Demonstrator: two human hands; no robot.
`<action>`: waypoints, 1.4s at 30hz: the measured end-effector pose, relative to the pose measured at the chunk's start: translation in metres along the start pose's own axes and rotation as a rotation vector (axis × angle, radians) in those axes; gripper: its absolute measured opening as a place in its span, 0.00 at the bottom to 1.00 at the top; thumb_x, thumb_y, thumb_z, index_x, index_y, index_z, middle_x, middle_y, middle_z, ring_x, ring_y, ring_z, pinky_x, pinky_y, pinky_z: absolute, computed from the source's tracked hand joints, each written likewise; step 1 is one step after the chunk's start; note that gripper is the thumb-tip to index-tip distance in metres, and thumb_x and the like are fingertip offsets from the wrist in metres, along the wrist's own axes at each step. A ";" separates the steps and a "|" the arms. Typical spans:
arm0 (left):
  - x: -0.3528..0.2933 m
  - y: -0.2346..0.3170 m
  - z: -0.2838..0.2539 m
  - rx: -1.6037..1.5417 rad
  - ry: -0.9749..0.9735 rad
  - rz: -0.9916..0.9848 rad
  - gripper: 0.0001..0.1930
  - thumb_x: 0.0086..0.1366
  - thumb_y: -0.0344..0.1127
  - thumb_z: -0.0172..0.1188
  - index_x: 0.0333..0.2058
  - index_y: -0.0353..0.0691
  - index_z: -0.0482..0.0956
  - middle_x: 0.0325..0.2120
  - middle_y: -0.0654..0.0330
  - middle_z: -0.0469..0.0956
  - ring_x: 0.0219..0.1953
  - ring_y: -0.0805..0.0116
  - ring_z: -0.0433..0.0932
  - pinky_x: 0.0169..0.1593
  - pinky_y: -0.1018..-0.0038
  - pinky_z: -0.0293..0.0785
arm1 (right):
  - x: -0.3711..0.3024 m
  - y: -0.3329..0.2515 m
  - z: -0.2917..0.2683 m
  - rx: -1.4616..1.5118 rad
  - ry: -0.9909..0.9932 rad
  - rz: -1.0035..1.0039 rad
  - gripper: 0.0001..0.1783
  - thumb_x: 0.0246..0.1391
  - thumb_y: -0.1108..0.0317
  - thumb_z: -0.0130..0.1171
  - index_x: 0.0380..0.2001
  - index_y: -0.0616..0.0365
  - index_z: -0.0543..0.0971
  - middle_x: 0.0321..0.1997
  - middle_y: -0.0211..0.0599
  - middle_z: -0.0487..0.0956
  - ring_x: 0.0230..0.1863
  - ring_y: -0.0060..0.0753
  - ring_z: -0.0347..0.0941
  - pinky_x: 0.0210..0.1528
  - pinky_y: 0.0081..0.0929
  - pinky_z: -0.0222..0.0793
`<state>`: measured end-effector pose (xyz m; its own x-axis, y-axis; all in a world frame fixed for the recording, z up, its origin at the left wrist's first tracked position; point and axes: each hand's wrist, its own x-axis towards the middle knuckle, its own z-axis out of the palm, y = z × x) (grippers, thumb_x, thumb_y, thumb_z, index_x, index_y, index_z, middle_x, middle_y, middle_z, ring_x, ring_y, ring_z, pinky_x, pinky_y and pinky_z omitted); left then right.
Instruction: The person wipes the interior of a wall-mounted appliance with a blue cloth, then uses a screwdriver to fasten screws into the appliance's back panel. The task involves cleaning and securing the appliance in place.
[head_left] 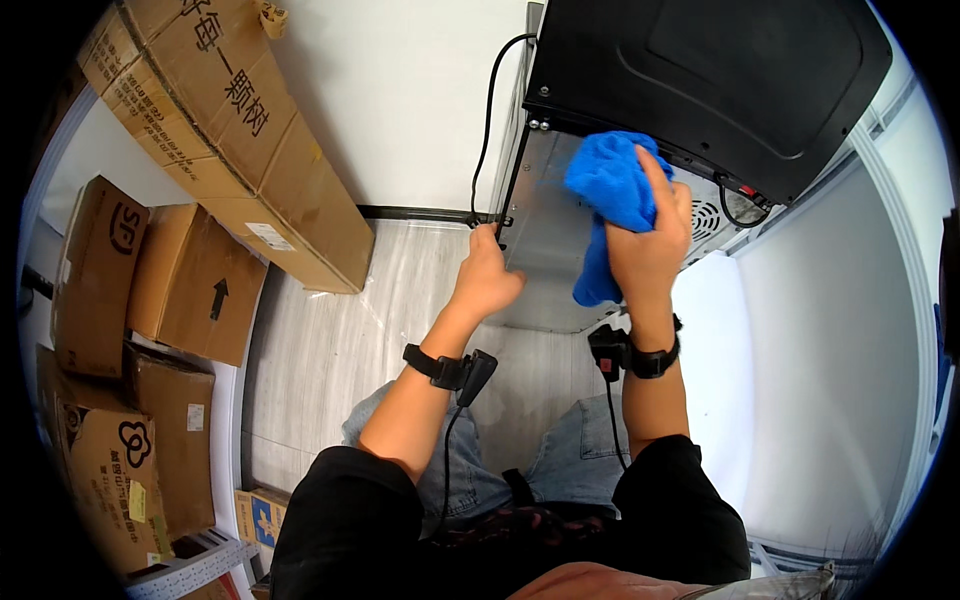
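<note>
A bunched blue cloth (612,185) is in my right hand (655,235), pressed to the silver metal panel of a cabinet-like machine (548,225) just under its black top part. One end of the cloth hangs down below my palm. My left hand (487,278) grips the machine's left edge, thumb over the panel side and fingers near a black power cord (484,145). Some of the left fingers are hidden. Each wrist wears a black strap with a small black device and a thin cable.
The black top part (700,80) juts over the panel; a short black cable (735,215) loops beside a round vent (705,218). A tall cardboard box (250,150) leans at the left wall. Several cartons (190,280) fill a shelf at far left. A white partition (830,330) stands right.
</note>
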<state>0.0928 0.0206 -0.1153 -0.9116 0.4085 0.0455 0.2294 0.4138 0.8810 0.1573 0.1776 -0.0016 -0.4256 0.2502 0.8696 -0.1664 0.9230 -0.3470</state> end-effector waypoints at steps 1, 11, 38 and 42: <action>0.000 -0.001 0.001 0.003 0.007 -0.004 0.37 0.46 0.28 0.59 0.55 0.25 0.54 0.54 0.37 0.60 0.52 0.38 0.68 0.54 0.60 0.67 | -0.002 0.004 -0.004 -0.003 -0.021 0.036 0.34 0.32 0.78 0.62 0.51 0.46 0.77 0.34 0.40 0.71 0.31 0.40 0.73 0.32 0.31 0.70; 0.007 -0.021 0.007 0.003 0.043 0.023 0.35 0.45 0.20 0.58 0.54 0.29 0.55 0.54 0.43 0.63 0.56 0.47 0.69 0.47 0.65 0.74 | 0.004 -0.008 -0.011 0.185 -0.118 0.175 0.32 0.36 0.76 0.60 0.51 0.47 0.76 0.34 0.43 0.69 0.32 0.48 0.72 0.35 0.36 0.69; 0.009 -0.027 0.020 -0.016 0.102 0.032 0.37 0.46 0.27 0.58 0.56 0.29 0.55 0.54 0.42 0.64 0.55 0.47 0.68 0.58 0.63 0.63 | 0.010 0.073 -0.097 0.069 -0.019 0.515 0.35 0.35 0.67 0.67 0.53 0.56 0.73 0.44 0.49 0.74 0.45 0.51 0.73 0.48 0.38 0.69; 0.011 -0.029 0.023 -0.074 0.079 0.066 0.37 0.46 0.27 0.58 0.57 0.28 0.54 0.54 0.41 0.65 0.56 0.47 0.68 0.58 0.65 0.62 | 0.010 0.098 -0.121 0.157 -0.009 0.614 0.35 0.35 0.69 0.67 0.53 0.55 0.73 0.46 0.51 0.75 0.48 0.48 0.73 0.49 0.36 0.70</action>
<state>0.0842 0.0314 -0.1508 -0.9201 0.3663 0.1385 0.2664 0.3261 0.9070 0.2440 0.3058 0.0157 -0.4923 0.7177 0.4925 -0.0174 0.5576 -0.8299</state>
